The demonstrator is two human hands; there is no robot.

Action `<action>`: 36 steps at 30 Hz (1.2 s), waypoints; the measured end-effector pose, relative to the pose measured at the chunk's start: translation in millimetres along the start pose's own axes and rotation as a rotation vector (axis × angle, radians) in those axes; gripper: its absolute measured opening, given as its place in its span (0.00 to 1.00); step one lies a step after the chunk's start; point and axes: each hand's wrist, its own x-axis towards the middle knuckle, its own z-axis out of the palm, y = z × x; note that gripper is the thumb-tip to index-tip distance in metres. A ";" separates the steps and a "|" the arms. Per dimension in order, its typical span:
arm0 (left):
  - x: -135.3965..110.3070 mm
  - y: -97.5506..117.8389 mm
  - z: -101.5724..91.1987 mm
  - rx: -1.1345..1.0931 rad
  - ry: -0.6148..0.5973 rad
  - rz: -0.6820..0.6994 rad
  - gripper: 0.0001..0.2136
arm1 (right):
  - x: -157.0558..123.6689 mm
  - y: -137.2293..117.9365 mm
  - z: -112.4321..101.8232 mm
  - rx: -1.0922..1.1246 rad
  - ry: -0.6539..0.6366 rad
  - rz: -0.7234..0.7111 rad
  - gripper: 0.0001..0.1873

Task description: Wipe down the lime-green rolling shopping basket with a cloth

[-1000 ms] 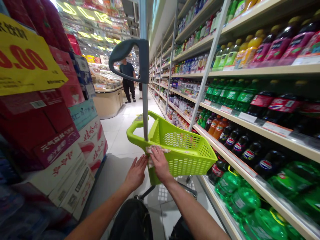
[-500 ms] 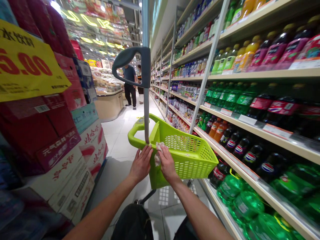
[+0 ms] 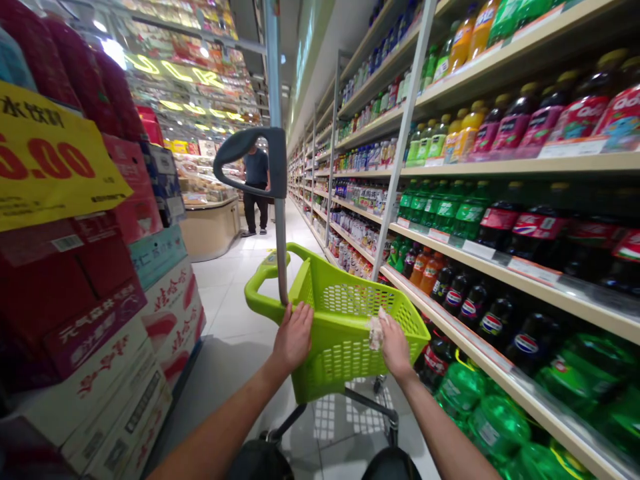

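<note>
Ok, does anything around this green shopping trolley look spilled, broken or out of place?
Nothing stands out: the green trolley basket shows no visible damage, I see no spill on the floor tiles, and the crumpled cloth or tissue is held in the right hand.

Smooth plast. bskt [image 3: 333, 325], metal pole [image 3: 281, 247], matt plast. handle [image 3: 279, 163]

Both forearms, bare, extend forward from below. The left forearm [image 3: 227, 412] slants inward to the left hand [image 3: 294, 337], back uppermost, fingers close together and directed forward. The right forearm [image 3: 445, 423] slants inward from the opposite side; the right hand [image 3: 393, 343], well apart from the left, shows bent fingers in a closed grip. Dark-clad knees [image 3: 393, 465] lie between the forearms.
</note>
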 end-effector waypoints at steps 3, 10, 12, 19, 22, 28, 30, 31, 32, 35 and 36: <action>6.7 20.3 6.5 -0.033 -0.112 0.044 0.25 | -4.1 -14.3 3.4 0.014 -0.024 -0.083 0.27; 7.9 33.3 15.1 -0.024 -0.174 0.086 0.28 | -21.1 49.3 -30.1 -0.075 -0.078 0.048 0.28; 6.7 32.9 15.7 -0.023 -0.170 0.072 0.28 | -26.7 83.7 -47.5 -0.148 -0.043 0.195 0.25; 9.4 43.6 20.6 -0.028 -0.130 0.062 0.29 | -24.6 29.4 -26.4 -0.010 -0.022 0.000 0.28; 4.3 34.8 14.3 -0.073 -0.094 0.094 0.28 | -25.2 11.9 -16.4 0.044 -0.054 -0.103 0.30; -18.9 -40.1 -22.2 -0.065 0.321 -0.180 0.24 | -25.0 43.1 -22.6 0.007 0.052 0.094 0.28; -21.1 -67.4 -31.9 -0.024 0.297 -0.282 0.22 | -20.4 26.7 -14.0 0.035 0.055 0.088 0.28; -20.5 -78.0 -35.2 -0.007 0.244 -0.295 0.21 | -17.8 12.4 -7.5 0.063 0.051 0.063 0.27; -19.2 -86.0 -37.5 0.008 0.185 -0.287 0.20 | -15.0 -4.2 -0.3 0.096 0.045 0.032 0.27; -14.9 -95.4 -41.3 0.037 0.092 -0.275 0.15 | -6.7 -54.0 18.7 0.196 0.043 -0.021 0.29; -14.6 -94.8 -42.5 0.041 0.089 -0.284 0.14 | -4.1 -68.3 22.7 0.226 0.045 -0.020 0.29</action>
